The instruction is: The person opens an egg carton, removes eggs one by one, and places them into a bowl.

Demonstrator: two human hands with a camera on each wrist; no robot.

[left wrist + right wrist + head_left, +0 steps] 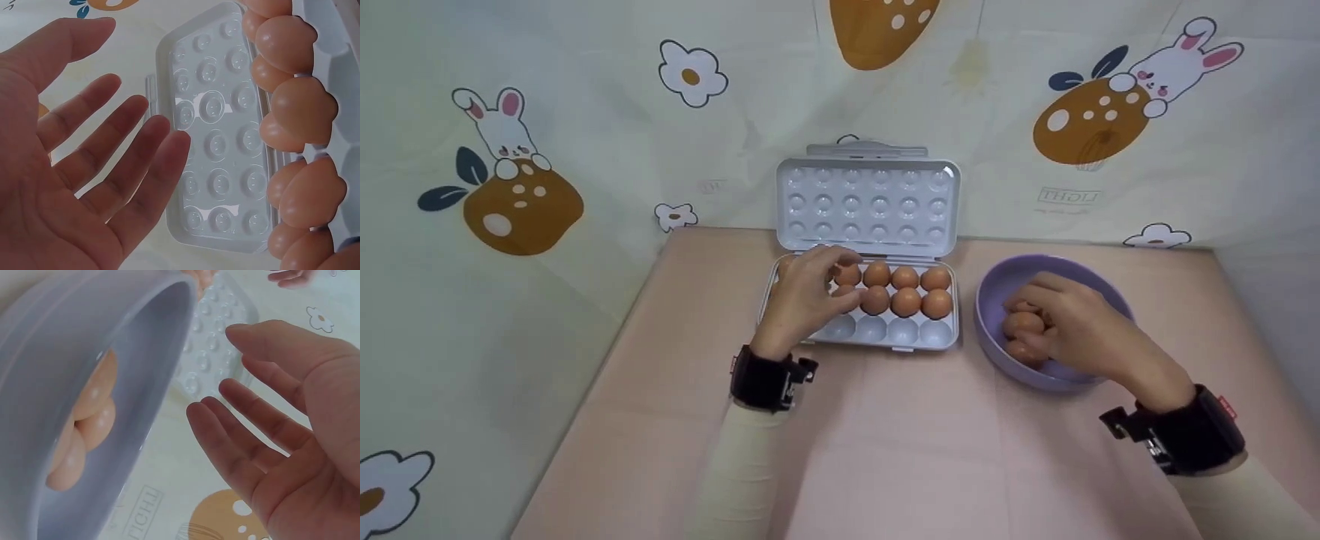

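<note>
A white plastic egg box (pixel 904 330) lies with its dimpled lid (pixel 870 202) raised at the back. Brown eggs (pixel 906 302) fill the visible parts of its back and middle rows; bare cups show along the front. Over the box's left part hovers my left hand (pixel 806 296), hiding some eggs. In the left wrist view that hand (pixel 95 174) has spread fingers and holds nothing. My right hand (pixel 1072 326) is over a purple bowl (pixel 990 337), close to several eggs (pixel 1024 325) inside. The right wrist view shows its fingers (pixel 225 444) extended and apart from the eggs (pixel 95 424).
A pink cloth (pixel 885 435) covers the table. Behind and at the sides hangs a pale sheet (pixel 750 82) printed with rabbits and flowers. The bowl stands just right of the egg box, with a narrow gap between them.
</note>
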